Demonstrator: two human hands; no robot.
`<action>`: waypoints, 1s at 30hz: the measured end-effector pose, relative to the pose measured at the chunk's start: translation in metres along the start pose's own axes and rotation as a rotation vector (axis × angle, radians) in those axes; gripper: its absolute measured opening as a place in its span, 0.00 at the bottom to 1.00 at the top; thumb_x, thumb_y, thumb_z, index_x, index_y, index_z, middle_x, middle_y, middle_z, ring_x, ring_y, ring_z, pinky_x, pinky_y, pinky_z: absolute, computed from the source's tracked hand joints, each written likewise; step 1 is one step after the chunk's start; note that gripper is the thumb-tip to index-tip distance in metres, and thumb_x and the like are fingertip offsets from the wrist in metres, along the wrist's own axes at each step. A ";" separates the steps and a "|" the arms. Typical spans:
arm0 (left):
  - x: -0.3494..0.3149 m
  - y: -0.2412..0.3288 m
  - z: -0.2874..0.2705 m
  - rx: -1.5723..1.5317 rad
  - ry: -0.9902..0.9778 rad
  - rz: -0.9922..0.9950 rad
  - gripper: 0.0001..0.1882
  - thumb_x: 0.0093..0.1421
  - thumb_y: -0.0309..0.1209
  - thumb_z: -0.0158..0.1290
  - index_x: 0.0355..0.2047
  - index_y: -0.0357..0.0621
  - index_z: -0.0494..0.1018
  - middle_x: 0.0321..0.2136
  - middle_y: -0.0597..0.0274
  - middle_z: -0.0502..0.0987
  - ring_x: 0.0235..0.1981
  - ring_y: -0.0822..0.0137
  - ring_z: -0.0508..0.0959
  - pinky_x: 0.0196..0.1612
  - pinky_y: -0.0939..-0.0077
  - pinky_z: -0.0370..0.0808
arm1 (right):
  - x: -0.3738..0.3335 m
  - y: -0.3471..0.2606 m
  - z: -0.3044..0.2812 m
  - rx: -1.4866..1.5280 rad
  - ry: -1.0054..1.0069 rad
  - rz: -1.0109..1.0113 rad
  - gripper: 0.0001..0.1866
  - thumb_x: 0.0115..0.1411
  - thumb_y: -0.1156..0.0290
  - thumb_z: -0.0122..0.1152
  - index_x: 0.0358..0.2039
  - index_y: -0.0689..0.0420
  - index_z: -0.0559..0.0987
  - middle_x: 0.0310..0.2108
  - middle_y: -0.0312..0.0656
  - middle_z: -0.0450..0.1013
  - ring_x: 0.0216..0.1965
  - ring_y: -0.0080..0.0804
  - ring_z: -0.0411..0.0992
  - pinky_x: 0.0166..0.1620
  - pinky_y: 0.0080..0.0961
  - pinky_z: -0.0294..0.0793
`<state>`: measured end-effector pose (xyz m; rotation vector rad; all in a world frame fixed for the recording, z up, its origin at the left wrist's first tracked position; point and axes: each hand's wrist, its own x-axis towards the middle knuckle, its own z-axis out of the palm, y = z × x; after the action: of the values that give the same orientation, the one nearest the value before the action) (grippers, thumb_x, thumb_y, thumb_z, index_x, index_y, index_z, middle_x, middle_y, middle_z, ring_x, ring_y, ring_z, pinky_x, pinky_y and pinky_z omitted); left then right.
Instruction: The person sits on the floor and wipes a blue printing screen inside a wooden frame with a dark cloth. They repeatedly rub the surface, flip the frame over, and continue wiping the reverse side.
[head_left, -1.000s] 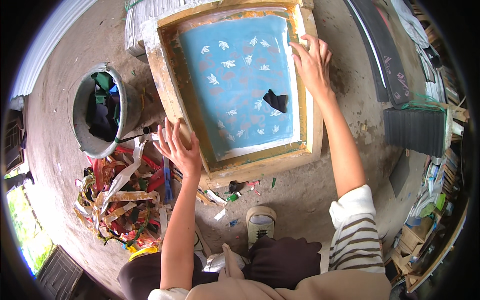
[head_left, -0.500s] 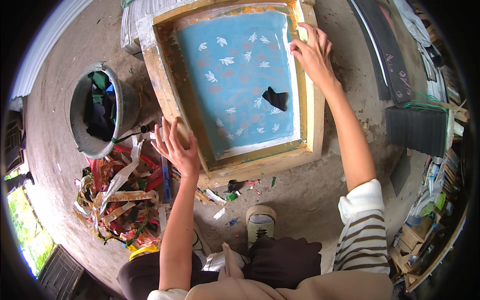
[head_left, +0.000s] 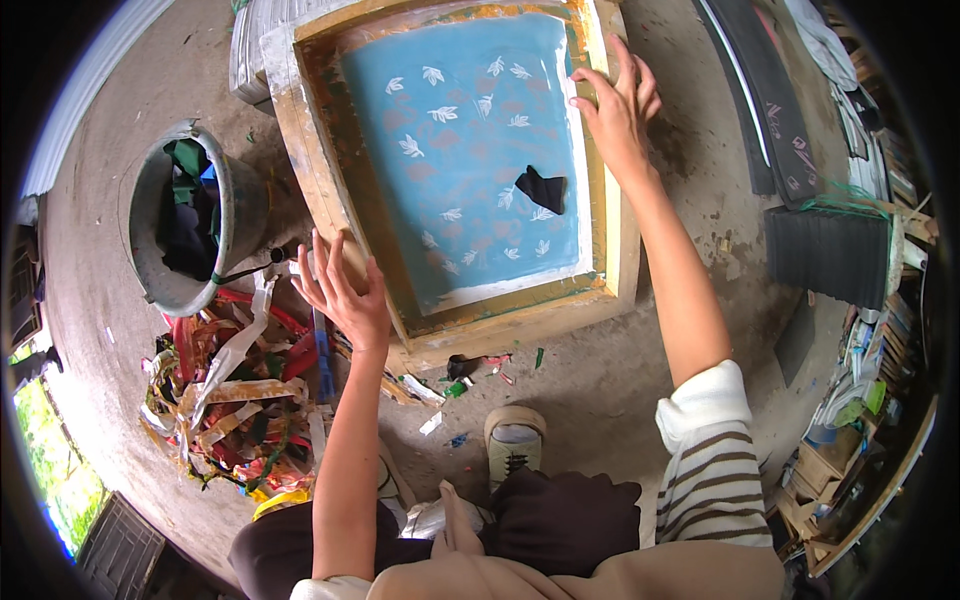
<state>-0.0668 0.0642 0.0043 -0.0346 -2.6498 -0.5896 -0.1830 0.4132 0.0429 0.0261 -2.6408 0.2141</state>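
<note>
A wooden screen-printing frame (head_left: 520,326) lies in front of me. Its blue mesh (head_left: 440,215) carries several small white leaf shapes and whitish edging. On the mesh, towards the right, sits a crumpled black scrap (head_left: 541,190). At the frame's lower left corner my left hand (head_left: 352,305) is open, fingers spread along the side rail and thumb towards the inner side. My right hand (head_left: 622,125) spans the upper right rail. Its thumb and index finger reach the mesh's white edge while the other fingers stretch apart over the wood; nothing shows in its grasp.
Dark scraps fill a grey bucket (head_left: 235,185) on the left. Below it is a heap of torn coloured strips (head_left: 235,385). Small scraps (head_left: 455,389) litter the floor by my shoe (head_left: 512,445). Stacked black sheets (head_left: 828,250) and cluttered shelving (head_left: 840,480) stand at right.
The whole view has shifted slightly, carrying frame and bucket a little left. My right hand's fingers have spread and moved slightly outward over the rail. My left hand stays at the lower left corner.
</note>
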 end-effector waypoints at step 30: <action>0.000 -0.004 0.000 -0.020 0.005 -0.020 0.29 0.54 0.35 0.58 0.57 0.55 0.68 0.63 0.62 0.63 0.66 0.54 0.57 0.67 0.44 0.41 | 0.014 -0.064 0.028 0.101 0.169 0.643 0.10 0.48 0.69 0.72 0.31 0.55 0.82 0.69 0.45 0.46 0.65 0.54 0.45 0.64 0.56 0.43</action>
<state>-0.0679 0.0607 0.0026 -0.0130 -2.6423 -0.6223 -0.2052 0.3463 0.0347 -0.7769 -2.3844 0.5335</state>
